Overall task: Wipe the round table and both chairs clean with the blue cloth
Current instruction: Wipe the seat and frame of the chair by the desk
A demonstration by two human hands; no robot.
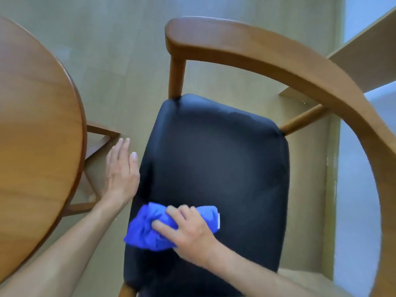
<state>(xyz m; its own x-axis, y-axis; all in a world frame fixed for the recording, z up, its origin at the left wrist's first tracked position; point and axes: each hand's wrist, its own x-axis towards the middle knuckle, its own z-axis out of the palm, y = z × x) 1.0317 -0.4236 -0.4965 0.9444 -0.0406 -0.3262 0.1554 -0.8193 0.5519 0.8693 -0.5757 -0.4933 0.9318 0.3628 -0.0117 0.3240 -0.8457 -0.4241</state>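
Your right hand (188, 230) grasps the bunched blue cloth (150, 230) against the near part of the chair (214, 159) seat, while your left hand (122, 170), fingers straight, hangs released beside the round table (36, 116).

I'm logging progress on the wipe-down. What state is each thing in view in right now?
blue cloth: bunched up, pressed on the seat near its front edge.
right hand: grips the cloth.
left hand: fingers straight, holds nothing, beside the seat's left edge.
chair seat: black, bare apart from the cloth.
chair's curved wooden backrest: untouched by either hand.
round table: at left, the visible part bare.
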